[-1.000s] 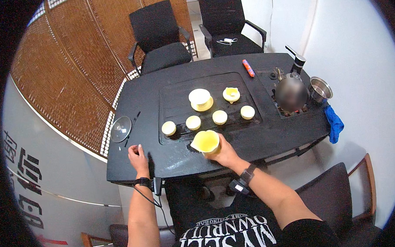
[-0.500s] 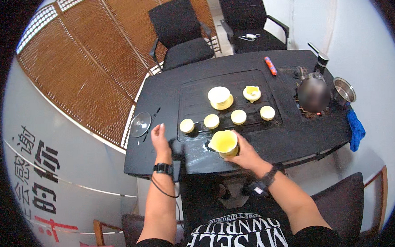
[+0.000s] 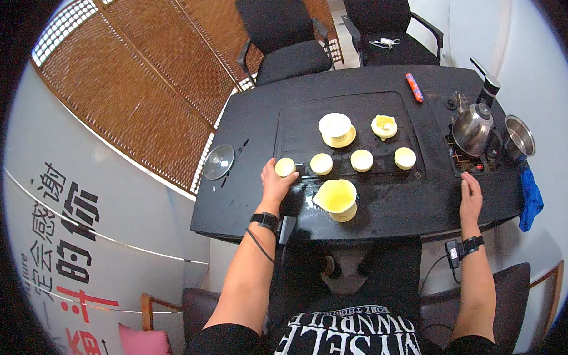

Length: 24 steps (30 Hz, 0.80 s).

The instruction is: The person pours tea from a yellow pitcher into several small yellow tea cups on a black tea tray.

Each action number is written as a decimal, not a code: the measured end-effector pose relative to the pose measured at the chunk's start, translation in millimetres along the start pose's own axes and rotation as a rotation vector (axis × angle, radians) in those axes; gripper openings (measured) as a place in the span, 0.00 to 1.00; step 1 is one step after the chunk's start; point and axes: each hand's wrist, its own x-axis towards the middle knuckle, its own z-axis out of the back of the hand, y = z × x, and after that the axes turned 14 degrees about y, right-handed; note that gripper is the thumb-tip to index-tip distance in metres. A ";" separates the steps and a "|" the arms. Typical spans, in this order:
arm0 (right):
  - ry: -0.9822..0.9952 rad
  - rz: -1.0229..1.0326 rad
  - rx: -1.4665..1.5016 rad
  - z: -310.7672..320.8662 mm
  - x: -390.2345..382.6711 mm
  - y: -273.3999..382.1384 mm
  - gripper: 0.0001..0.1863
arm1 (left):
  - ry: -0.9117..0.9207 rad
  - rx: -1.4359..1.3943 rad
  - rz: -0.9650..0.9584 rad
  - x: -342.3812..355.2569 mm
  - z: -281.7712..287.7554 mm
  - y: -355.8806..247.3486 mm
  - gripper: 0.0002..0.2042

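Note:
My left hand (image 3: 276, 181) is closed around the leftmost small pale yellow cup (image 3: 285, 167), at the front left of the black tea tray (image 3: 308, 106). Three similar cups (image 3: 361, 160) continue the row to the right. A yellow pitcher with a pouring lip (image 3: 338, 199) stands upright in front of them. Behind the row are a lidded cup on a saucer (image 3: 337, 130) and a small yellow pot-like piece (image 3: 384, 126). My right hand (image 3: 469, 196) is open at the table's right front, fingers loosely extended, below the steel kettle (image 3: 473, 131).
A glass lid (image 3: 218, 163) and dark utensils lie left. An orange tube (image 3: 414, 88), tap (image 3: 485, 86), steel pot (image 3: 519, 136) and blue cloth (image 3: 530, 199) are right. Two chairs (image 3: 282, 58) stand beyond the table (image 3: 213, 211); a woven screen (image 3: 117, 70) is left.
My right hand has let go of the pitcher and moved right, leaving it standing. My left hand has moved forward and right to take hold of the leftmost cup.

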 end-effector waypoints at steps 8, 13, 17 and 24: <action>-0.128 -0.197 0.356 -6.3 -4.2 -0.8 0.11 | -0.025 -0.041 0.100 6.3 -3.1 12.8 0.36; -0.117 -0.175 0.382 -8.3 -2.1 -7.4 0.09 | -0.066 -0.071 0.081 5.3 -5.3 13.9 0.33; -0.111 -0.162 0.394 -9.8 -2.4 -8.6 0.09 | -0.089 -0.187 0.036 0.0 -2.6 1.7 0.31; -0.076 -0.142 0.372 -10.6 -1.8 0.0 0.08 | -0.056 -0.319 -0.067 -9.1 26.9 -24.7 0.30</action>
